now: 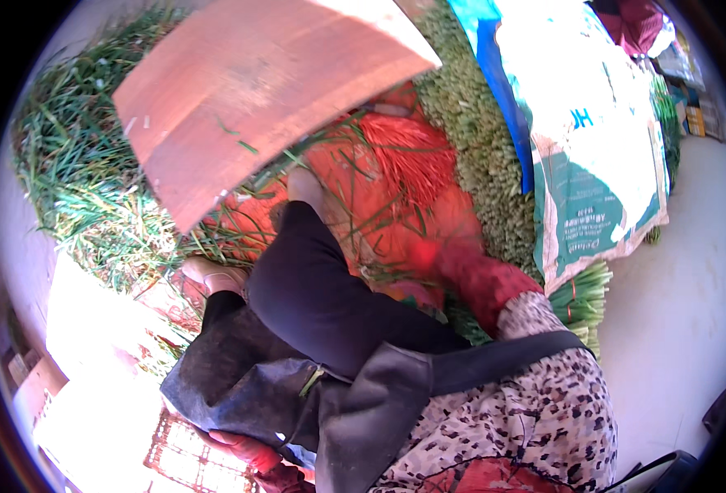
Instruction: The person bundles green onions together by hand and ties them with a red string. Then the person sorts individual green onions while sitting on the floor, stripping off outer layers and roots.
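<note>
My right hand [441, 253], in a red glove, reaches out over the red-covered floor and is smeared by motion; its fingers cannot be made out. Just beyond it lies a bundle of red ties [404, 152] with strands fanned toward me. Low on the left, my left hand [248, 449], also in a red glove, has its fingers stretched along the edge of my dark apron [239, 361]. Beside it stands a plastic crate [186, 456], washed out by sunlight. Whether that hand touches the crate is unclear.
A wooden board [272, 82] spans the far side. Loose green leaves [92, 164] heap up at left. To the right runs a stack of green stalks [482, 123], partly under a white and green sack [593, 164]. A tied stalk bundle [585, 300] sticks out below it.
</note>
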Demonstrator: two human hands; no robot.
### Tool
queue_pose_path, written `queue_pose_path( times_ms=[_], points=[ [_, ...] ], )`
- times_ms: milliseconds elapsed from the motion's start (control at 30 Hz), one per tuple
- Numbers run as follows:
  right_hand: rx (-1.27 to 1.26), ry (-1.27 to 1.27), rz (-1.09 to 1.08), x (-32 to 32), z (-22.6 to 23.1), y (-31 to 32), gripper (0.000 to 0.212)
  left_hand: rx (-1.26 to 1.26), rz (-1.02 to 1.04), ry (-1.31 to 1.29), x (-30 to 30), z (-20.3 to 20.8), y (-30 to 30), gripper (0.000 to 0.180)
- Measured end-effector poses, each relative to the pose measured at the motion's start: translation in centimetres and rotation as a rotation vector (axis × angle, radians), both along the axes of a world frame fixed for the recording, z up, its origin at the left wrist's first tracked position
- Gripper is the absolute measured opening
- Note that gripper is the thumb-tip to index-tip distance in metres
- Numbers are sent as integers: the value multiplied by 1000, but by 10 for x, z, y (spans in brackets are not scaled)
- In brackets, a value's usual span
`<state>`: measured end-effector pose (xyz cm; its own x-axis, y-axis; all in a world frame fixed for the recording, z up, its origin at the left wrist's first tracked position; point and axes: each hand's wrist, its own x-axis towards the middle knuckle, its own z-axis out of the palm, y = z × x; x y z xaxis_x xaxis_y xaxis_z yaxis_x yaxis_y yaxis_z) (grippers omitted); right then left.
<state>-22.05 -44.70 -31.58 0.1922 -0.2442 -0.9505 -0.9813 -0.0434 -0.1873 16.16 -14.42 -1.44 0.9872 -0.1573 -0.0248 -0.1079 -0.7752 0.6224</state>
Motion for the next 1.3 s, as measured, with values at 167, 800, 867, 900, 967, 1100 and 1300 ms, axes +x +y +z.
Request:
queue_pose_path(
  times_ms=[167, 800, 867, 900, 967, 1100, 1300],
  points=[
    [-467, -350, 608, 26, 93, -5, 24, 8, -44, -92, 2, -8, 20, 60],
    [-1159, -697, 676, 399, 154, -324, 30, -37, 59, -35, -36, -4, -28, 52],
    [-1181, -627, 556, 383, 155, -320, 33, -45, 24, -68, -30, -7, -28, 51],
    [-1243, -720, 520, 379, 154, -281, 36, -27, 33, -107, -32, -3, -16, 50],
    [-1162, -806, 570, 358, 148, -260, 44, 13, -4, -144, -28, -4, -20, 50],
    [-1053, -902, 732, 332, 155, -210, 50, 43, 22, -203, -41, -3, 4, 52],
    [-1015, -750, 665, 342, 212, -181, 31, -475, 64, -25, -66, -9, 17, 43]
  ],
)
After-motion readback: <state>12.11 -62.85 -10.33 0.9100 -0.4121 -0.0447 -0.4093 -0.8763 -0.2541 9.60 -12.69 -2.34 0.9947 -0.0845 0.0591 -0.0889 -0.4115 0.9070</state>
